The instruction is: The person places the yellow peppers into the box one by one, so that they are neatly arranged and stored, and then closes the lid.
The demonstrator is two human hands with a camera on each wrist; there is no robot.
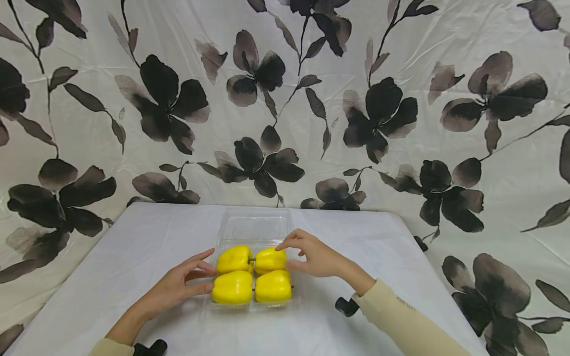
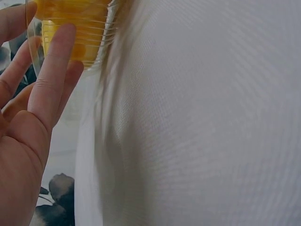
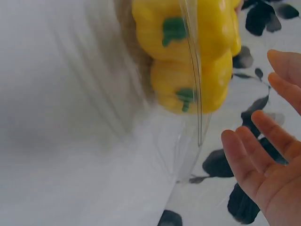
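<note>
Several yellow bell peppers [image 1: 272, 286] with green stems lie in two rows inside a clear plastic clamshell box [image 1: 252, 305]. The box's lid [image 1: 254, 228] is folded back, away from me. My left hand [image 1: 180, 284] is at the box's left side, fingers loosely bent; the left wrist view has its fingertips at the ribbed plastic wall [image 2: 91, 35]. On the other side, my right hand [image 1: 318, 254] hovers by the far right pepper [image 1: 270, 261] with its fingers spread. The right wrist view shows this right hand [image 3: 270, 165] apart from the peppers [image 3: 214, 84], holding nothing.
A white cloth covers the table [image 1: 356, 237]. Behind it hangs a pale curtain [image 1: 320, 133] with dark flower prints. Black wrist-camera mounts [image 1: 346, 306] show beneath both forearms.
</note>
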